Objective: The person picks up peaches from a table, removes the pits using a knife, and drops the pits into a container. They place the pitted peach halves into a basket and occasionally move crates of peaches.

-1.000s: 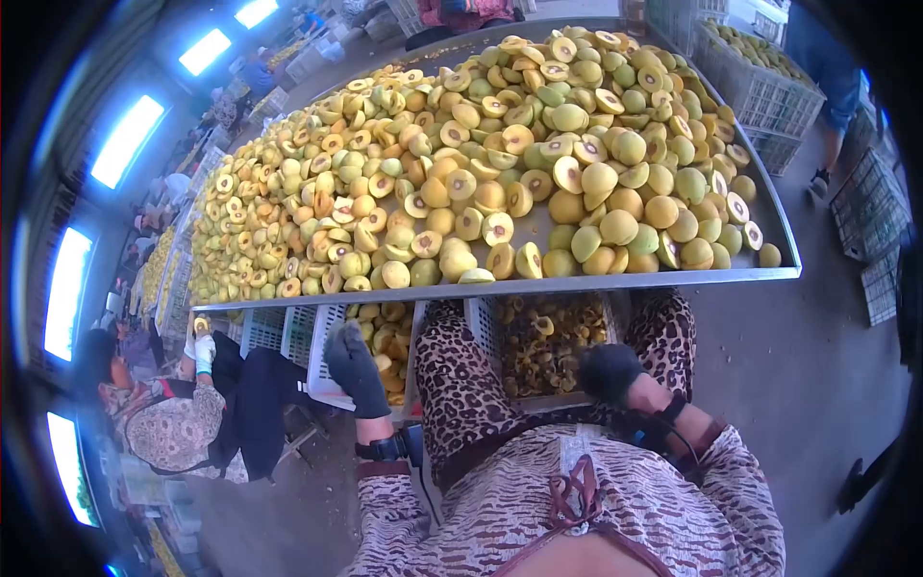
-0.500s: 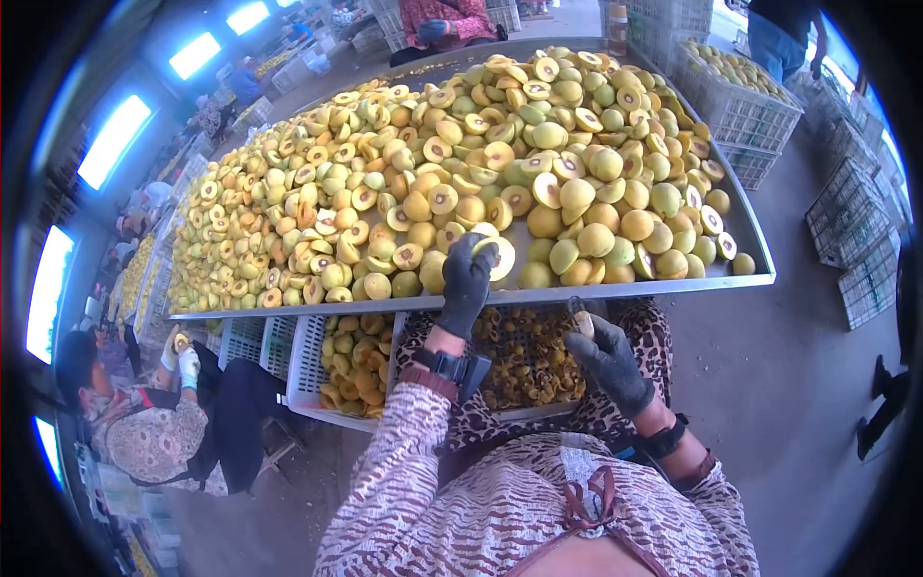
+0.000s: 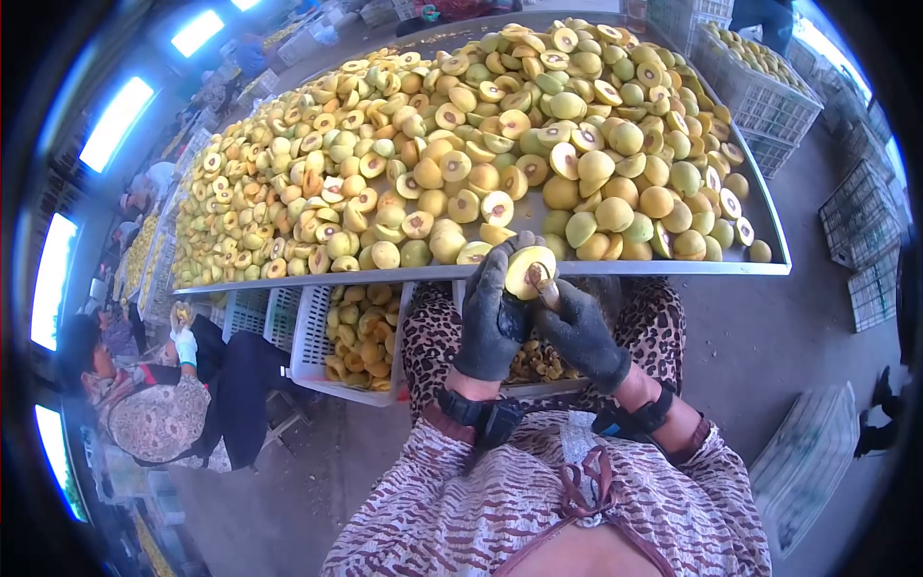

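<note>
Just below the near rim of the metal surface (image 3: 673, 268), dead centre of the view, a fruit half (image 3: 529, 270) sits in the gloved left hand (image 3: 492, 322), cut face up with the pit showing. Its fingers are wrapped closed around the half's skin side. The gloved right hand (image 3: 585, 337) comes in from 4 o'clock, fingers curled closed with the tip against the pit; whether they hold a tool cannot be made out.

From 9 to 2 o'clock the surface carries a heap of yellow fruit (image 3: 461, 144), halves and whole pieces mixed, crowding right up to the rim and touching the hands' working spot. Beneath the hands a crate of pits (image 3: 540, 365) is mostly hidden by both gloves. A white crate (image 3: 312, 337) with fruit halves stands just beside it at 8 o'clock. Farther toward 8 o'clock a seated person (image 3: 154, 423) raises a light-gloved hand (image 3: 183, 343). Wire baskets of fruit (image 3: 769, 87) stand at 1 o'clock, and a mesh crate (image 3: 808, 462) lies on the floor at 4 o'clock.
</note>
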Demonstrator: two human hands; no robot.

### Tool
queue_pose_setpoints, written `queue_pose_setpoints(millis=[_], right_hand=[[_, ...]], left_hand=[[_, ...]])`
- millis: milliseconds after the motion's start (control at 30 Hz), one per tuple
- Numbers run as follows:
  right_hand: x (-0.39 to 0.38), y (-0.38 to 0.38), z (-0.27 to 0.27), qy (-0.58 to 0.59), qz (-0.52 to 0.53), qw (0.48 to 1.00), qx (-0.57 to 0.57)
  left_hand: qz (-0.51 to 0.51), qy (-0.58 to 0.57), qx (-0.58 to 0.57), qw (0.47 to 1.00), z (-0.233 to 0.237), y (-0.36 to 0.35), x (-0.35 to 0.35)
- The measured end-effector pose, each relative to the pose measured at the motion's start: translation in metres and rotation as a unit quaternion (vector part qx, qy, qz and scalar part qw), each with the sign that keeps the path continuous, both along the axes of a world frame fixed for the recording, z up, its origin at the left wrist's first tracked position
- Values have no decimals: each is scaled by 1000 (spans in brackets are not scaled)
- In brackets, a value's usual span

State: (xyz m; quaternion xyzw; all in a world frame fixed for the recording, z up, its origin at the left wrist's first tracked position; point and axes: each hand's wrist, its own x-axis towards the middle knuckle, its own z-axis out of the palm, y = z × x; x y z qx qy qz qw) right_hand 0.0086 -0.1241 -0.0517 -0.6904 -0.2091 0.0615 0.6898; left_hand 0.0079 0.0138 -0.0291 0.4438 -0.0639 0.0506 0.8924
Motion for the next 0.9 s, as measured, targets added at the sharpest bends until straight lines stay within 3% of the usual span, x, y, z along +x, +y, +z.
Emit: queue_pose_setpoints(millis=[33, 100, 167, 267, 300, 333, 400, 500, 533, 600, 633, 667, 733, 767, 800, 833, 867, 900], right_hand=[[1, -2, 4, 6, -1, 1000, 0], [3, -1, 2, 24, -3, 1000, 10], [4, 1, -5, -16, -18, 1000, 2], [2, 5, -4, -66, -41, 997, -22], [2, 6, -3, -83, -51, 994, -41], [1, 7, -4, -80, -51, 995, -39], [2, 9, -4, -8, 14, 1000, 16], [1, 6, 4, 69, 67, 993, 67], [0, 0, 8, 68, 58, 993, 71], [-2, -18, 22, 27, 247, 966, 70], [-8, -16, 40, 138, 259, 951, 94], [-11, -16, 41, 138, 255, 952, 99], [-13, -17, 48, 341, 284, 896, -5], [-13, -20, 55, 357, 297, 885, -4], [-11, -15, 48, 357, 296, 886, 0], [-10, -5, 35, 213, 282, 930, 99], [-11, 1, 26, 64, 259, 944, 194], [-6, -4, 23, 52, 302, 942, 140]], left_hand=[[-3, 2, -4, 1000, -4, -2, 0], [76, -91, 199, 973, -8, -3, 4], [172, -207, 359, 893, -4, -8, 5], [181, -206, 401, 874, -13, -5, 7], [142, -148, 336, 919, -4, -7, 5], [140, -146, 338, 919, -1, -7, 4], [94, -54, 172, 979, 4, -9, 3], [102, -12, 124, 987, 18, -15, -5], [94, -13, 127, 987, 23, -17, -8], [91, -71, 163, 980, 36, -18, -14], [130, -127, 260, 948, 44, -19, -15], [125, -127, 264, 948, 49, -19, -18], [159, -193, 390, 886, 58, -19, -22], [163, -217, 398, 876, 64, -21, -23], [160, -218, 400, 876, 64, -21, -22], [82, -154, 264, 949, 63, -20, -23], [4, -81, 120, 989, 61, -18, -25], [7, -74, 135, 988, 60, -17, -25]])
